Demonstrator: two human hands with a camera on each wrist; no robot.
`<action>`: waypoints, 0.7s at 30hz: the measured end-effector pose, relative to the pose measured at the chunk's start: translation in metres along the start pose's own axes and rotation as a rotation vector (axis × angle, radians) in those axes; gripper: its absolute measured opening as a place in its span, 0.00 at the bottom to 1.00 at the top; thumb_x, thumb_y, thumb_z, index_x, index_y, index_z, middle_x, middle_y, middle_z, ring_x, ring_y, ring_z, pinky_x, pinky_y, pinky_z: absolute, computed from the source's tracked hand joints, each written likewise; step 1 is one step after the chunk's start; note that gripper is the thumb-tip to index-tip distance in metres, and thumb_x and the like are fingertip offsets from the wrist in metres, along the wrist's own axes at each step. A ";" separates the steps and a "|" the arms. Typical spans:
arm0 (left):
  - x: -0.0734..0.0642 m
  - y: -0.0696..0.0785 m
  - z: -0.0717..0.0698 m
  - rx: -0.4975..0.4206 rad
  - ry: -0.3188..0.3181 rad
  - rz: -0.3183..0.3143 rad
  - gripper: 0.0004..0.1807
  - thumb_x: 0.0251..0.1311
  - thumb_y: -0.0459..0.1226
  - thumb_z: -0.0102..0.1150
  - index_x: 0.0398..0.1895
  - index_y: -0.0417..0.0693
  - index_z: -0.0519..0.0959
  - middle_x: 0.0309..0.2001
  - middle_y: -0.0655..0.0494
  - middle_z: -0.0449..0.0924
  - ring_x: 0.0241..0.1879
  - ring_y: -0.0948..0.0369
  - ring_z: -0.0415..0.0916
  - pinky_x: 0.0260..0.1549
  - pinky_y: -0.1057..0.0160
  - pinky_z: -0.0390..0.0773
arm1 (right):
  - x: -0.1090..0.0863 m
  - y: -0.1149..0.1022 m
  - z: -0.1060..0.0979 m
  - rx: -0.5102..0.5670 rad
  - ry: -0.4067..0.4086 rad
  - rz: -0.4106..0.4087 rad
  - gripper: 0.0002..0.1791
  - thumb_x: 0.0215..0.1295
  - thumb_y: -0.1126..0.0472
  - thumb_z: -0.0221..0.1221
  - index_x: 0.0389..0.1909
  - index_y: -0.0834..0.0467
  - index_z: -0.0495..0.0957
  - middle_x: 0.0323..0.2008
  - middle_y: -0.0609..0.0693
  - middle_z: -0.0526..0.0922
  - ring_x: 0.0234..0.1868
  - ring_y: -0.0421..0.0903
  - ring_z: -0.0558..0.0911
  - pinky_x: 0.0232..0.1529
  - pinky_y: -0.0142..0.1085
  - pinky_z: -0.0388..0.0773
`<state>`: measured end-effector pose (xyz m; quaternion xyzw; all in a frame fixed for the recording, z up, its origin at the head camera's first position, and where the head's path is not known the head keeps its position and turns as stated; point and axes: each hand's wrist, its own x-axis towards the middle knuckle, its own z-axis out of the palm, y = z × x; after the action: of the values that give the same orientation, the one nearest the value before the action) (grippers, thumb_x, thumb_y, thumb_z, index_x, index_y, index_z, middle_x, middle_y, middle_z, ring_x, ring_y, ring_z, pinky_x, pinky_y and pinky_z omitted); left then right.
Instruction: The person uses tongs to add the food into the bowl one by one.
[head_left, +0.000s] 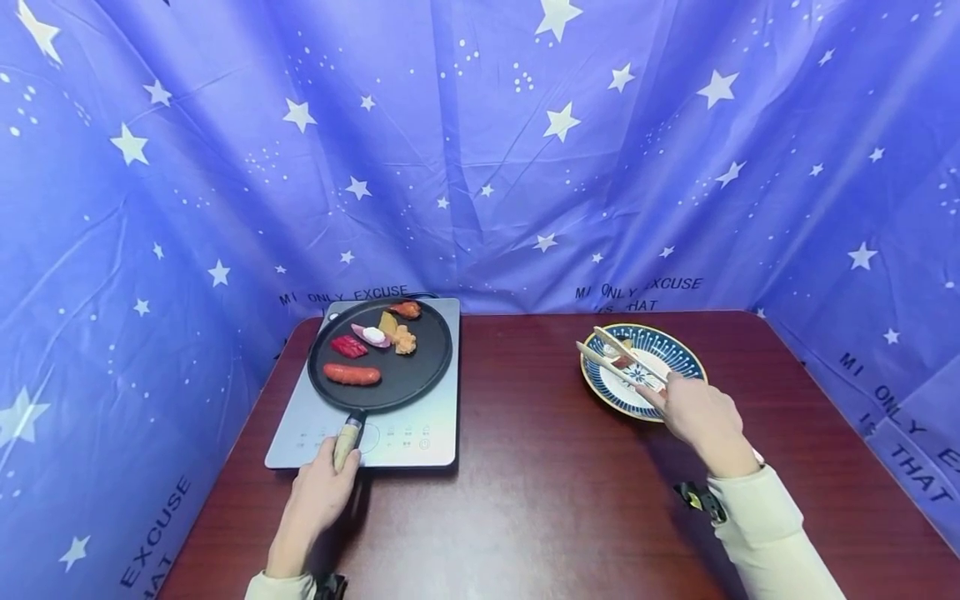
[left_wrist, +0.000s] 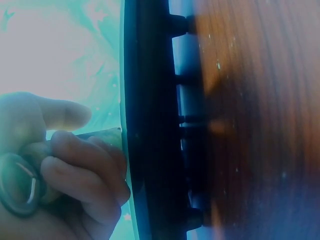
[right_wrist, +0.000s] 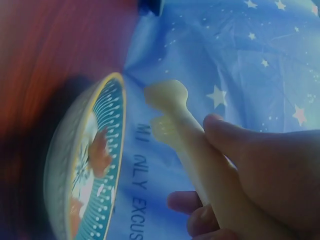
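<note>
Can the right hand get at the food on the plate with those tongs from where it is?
Probably yes: the right hand holds the tongs spread above the plate, and I see nothing standing between their tips and the food lying there.

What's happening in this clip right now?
A person is working at a table with both hands. The left hand grips the handle of a black pan that sits on a cooktop; a sausage and several other food pieces lie in it. The right hand holds tongs above a patterned plate with a few food bits on it. The tongs' tips are apart, with nothing visible between them in the right wrist view.
</note>
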<state>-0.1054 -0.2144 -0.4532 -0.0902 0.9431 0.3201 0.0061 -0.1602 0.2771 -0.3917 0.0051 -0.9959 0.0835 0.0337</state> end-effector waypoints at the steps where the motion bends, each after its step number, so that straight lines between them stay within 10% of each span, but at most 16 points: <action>1: 0.000 0.000 0.000 0.002 0.002 -0.002 0.26 0.66 0.49 0.48 0.59 0.40 0.65 0.27 0.45 0.74 0.25 0.50 0.72 0.24 0.50 0.70 | -0.001 0.002 0.001 0.002 0.007 0.000 0.34 0.66 0.34 0.46 0.25 0.64 0.73 0.25 0.65 0.78 0.23 0.62 0.77 0.19 0.53 0.69; 8: -0.001 0.001 0.001 0.001 0.001 0.001 0.26 0.65 0.48 0.48 0.59 0.40 0.65 0.26 0.46 0.72 0.25 0.51 0.71 0.23 0.51 0.69 | -0.008 0.012 0.007 -0.016 0.023 0.030 0.31 0.66 0.39 0.51 0.38 0.68 0.76 0.28 0.69 0.78 0.24 0.65 0.77 0.19 0.54 0.69; 21: -0.001 -0.002 0.003 -0.003 0.016 0.001 0.25 0.65 0.48 0.48 0.58 0.41 0.66 0.27 0.45 0.73 0.25 0.51 0.71 0.23 0.52 0.69 | -0.013 0.028 0.010 -0.042 0.015 0.079 0.29 0.63 0.40 0.54 0.25 0.66 0.72 0.21 0.67 0.75 0.22 0.64 0.75 0.18 0.54 0.69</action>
<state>-0.1043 -0.2142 -0.4572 -0.0925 0.9427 0.3206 -0.0015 -0.1484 0.3028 -0.4071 -0.0356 -0.9966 0.0637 0.0378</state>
